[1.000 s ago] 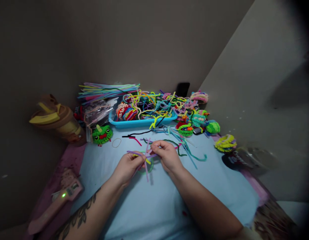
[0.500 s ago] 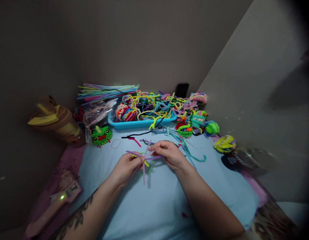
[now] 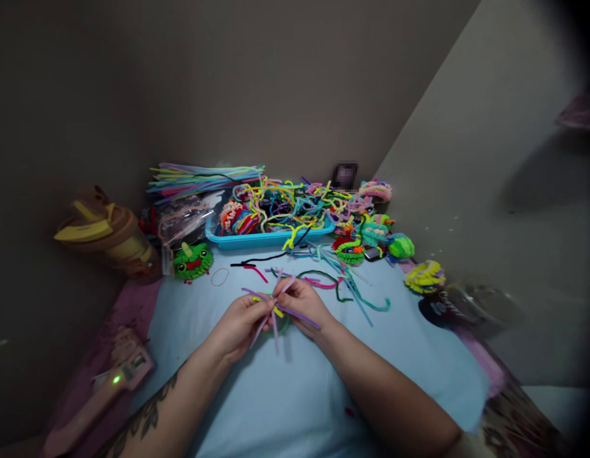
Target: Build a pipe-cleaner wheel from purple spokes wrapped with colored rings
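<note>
My right hand (image 3: 307, 300) slid in beside my left hand (image 3: 240, 323), both pinching the crossed pipe cleaners (image 3: 276, 327) over the blue cloth (image 3: 318, 381), so their crossing got steadied from two sides

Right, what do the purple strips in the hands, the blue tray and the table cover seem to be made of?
Purple strips: perhaps fibre over wire, matte; they stick out stiffly. Blue tray: likely plastic, smooth; its wall looks even and moulded. Table cover: probably cloth, dull; soft creases show.
</note>
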`<state>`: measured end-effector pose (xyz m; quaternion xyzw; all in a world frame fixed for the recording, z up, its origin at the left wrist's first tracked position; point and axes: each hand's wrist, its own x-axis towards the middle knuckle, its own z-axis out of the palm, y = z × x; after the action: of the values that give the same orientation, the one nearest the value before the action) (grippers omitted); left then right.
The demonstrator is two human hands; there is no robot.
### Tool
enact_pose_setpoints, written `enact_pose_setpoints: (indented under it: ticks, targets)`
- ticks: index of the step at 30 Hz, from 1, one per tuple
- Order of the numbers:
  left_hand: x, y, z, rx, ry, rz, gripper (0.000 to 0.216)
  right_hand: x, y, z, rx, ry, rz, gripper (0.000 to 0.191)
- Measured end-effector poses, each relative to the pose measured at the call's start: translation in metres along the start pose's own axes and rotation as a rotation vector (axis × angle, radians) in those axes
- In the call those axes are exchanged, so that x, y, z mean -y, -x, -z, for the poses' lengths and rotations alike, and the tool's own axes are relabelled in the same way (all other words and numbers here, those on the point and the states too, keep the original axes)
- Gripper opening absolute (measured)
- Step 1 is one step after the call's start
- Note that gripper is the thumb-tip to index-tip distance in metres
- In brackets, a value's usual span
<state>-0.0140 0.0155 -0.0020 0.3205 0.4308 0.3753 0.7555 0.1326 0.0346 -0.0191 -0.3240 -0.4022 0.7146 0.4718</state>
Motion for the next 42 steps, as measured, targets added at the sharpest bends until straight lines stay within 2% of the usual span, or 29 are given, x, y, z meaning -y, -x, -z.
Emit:
enact_pose_setpoints:
  ticks: [5,11,32,37,42]
  targets:
    - [0.003,0.000,-0.002,-0.071,0.058,-0.020,0.028,-0.014,-0.002,-0.009,-0.123,-0.036,0.091,0.035]
    - [0.005,0.001,-0.006,-0.077,0.081,-0.010,0.028,-0.020,0.000,-0.010,-0.082,-0.059,0.097,0.034]
    - [0.002,0.004,-0.012,-0.045,0.048,-0.042,0.026,-0.015,0.003,-0.016,-0.132,-0.110,0.042,0.039]
    - [0.000,0.002,-0.009,-0.057,-0.058,-0.133,0.023,-0.003,0.001,-0.007,-0.206,-0.092,0.095,0.031]
    - [0.002,0.000,-0.004,-0.138,-0.192,-0.173,0.023,0.012,-0.004,0.011,-0.314,0.072,0.043,0.029]
